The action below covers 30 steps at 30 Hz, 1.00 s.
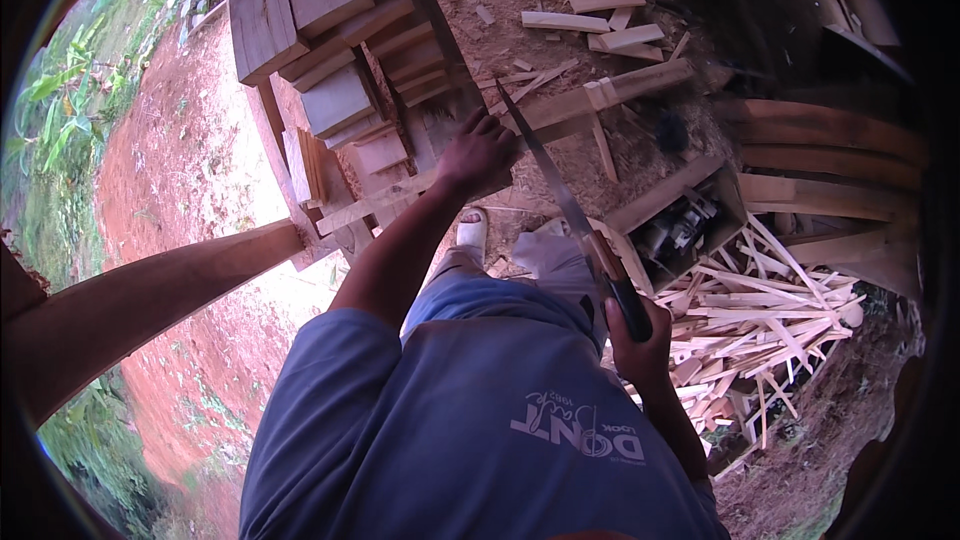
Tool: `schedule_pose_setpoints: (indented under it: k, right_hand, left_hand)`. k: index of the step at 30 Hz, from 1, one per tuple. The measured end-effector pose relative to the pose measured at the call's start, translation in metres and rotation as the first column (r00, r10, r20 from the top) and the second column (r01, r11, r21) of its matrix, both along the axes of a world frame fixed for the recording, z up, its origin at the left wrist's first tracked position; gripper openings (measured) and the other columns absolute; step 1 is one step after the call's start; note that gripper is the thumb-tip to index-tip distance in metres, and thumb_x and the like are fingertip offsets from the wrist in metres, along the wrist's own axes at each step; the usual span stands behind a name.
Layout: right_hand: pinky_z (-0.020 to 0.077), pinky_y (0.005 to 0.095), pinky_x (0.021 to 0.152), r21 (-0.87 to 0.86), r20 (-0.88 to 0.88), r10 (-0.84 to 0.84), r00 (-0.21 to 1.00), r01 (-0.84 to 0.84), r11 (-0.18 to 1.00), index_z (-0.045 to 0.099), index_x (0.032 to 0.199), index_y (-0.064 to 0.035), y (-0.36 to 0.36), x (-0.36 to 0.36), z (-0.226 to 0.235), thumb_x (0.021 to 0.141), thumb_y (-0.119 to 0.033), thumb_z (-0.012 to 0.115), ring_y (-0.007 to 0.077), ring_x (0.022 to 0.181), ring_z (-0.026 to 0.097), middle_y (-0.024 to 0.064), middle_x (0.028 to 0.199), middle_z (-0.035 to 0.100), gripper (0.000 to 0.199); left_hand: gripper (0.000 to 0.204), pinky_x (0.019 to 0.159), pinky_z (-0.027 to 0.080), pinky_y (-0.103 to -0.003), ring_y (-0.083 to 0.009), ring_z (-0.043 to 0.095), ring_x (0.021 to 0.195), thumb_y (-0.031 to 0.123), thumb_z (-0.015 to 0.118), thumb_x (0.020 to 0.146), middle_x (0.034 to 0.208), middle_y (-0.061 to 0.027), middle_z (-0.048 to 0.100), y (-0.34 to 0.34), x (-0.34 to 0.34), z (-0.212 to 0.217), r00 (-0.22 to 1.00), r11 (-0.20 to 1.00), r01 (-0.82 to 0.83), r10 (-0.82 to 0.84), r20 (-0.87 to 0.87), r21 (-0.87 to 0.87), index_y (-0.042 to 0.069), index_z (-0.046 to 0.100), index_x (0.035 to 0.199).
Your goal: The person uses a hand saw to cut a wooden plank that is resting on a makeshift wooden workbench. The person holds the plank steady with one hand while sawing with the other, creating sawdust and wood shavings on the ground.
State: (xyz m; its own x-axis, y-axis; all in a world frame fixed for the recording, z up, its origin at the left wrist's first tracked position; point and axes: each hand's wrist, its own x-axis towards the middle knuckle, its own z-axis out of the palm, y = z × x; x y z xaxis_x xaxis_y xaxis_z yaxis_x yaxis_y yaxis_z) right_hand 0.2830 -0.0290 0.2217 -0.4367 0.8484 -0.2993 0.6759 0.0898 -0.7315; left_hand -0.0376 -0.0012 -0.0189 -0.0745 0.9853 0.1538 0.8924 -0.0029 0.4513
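While the long machete (560, 185) is gripped by its dark handle in the right hand (638, 340), fingers closed round it, the blade is pointed up toward 11 o'clock, tip just beside the left hand (476, 153). The left hand is set knuckles-up on a slanted wooden plank (560, 112) at approx. 12 o'clock; whether it's clamped on the plank can't be told. Stacked wood blocks (335, 60) are seen at 10–11 o'clock. A heap of pale wood offcuts (765, 315) is spread at 3 o'clock, w/ a wooden box (690, 220) of tools just above it. A curved beam (140, 295) is seen at 9 o'clock.
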Motion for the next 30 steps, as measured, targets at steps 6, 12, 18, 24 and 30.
schedule_pose_setpoints:
  k: [6, 12, 18, 24, 30]
  right_hand:
    - [0.0484, 0.0396, 0.059, 0.007, -0.118, -0.007, 0.993, 0.008, 1.000, 0.068, 0.082, 0.0018, 0.050, -0.096, -0.084, 0.098, -0.026, 0.074, 0.0203, 0.059, 0.064, 0.0125, 0.063, 0.064, 0.033]
    - [0.0452, 0.0404, 0.056, 0.055, -0.223, -0.053, 0.973, 0.067, 0.996, 0.064, 0.078, 0.0029, 0.067, -0.119, -0.104, 0.098, -0.027, 0.074, 0.0159, 0.057, 0.057, 0.0124, 0.060, 0.059, 0.037]
    - [0.0478, 0.0415, 0.058, 0.128, -0.259, -0.019, 0.966, 0.054, 0.990, 0.065, 0.078, 0.0026, 0.062, -0.121, -0.122, 0.097, -0.026, 0.074, 0.0182, 0.059, 0.063, 0.0142, 0.060, 0.060, 0.036]
    - [0.0507, 0.0440, 0.061, 0.126, -0.253, -0.025, 0.967, 0.058, 0.990, 0.069, 0.083, 0.0024, 0.052, -0.091, -0.132, 0.095, -0.028, 0.075, 0.0298, 0.066, 0.071, 0.0184, 0.067, 0.066, 0.034]
    - [0.0491, 0.0408, 0.059, 0.186, -0.203, -0.025, 0.979, 0.063, 0.980, 0.070, 0.084, 0.0015, 0.007, -0.029, -0.092, 0.095, -0.023, 0.075, 0.0227, 0.061, 0.068, 0.0152, 0.064, 0.064, 0.027]
  left_hand:
    - [0.031, 0.117, 0.041, -0.043, -0.0291, 0.058, 0.126, 0.037, 0.068, 0.093, 0.112, -0.0086, 0.070, -0.003, 0.005, 0.016, 0.999, 0.999, -0.017, 0.016, -0.050, -0.029, 0.011, 0.069, 0.110]
    - [0.034, 0.128, 0.028, -0.047, -0.0277, 0.056, 0.129, 0.039, 0.065, 0.096, 0.114, -0.0104, 0.071, 0.007, 0.012, 0.008, 0.999, 0.999, 0.012, -0.013, -0.033, -0.044, 0.009, 0.071, 0.111]
    - [0.037, 0.129, 0.026, -0.048, -0.0304, 0.052, 0.137, 0.036, 0.062, 0.097, 0.126, -0.0139, 0.070, -0.001, -0.002, -0.008, 0.994, 0.997, -0.002, -0.006, -0.108, -0.072, 0.008, 0.067, 0.120]
    - [0.028, 0.128, 0.029, -0.047, -0.0332, 0.056, 0.131, 0.029, 0.063, 0.096, 0.116, -0.0157, 0.069, 0.004, 0.005, 0.005, 1.000, 0.995, 0.018, -0.020, -0.021, -0.096, 0.008, 0.068, 0.114]
    - [0.022, 0.125, 0.032, -0.046, -0.0304, 0.059, 0.127, 0.025, 0.063, 0.094, 0.112, -0.0131, 0.069, 0.001, 0.002, -0.013, 0.996, 0.995, 0.038, -0.046, -0.080, -0.092, 0.008, 0.067, 0.107]
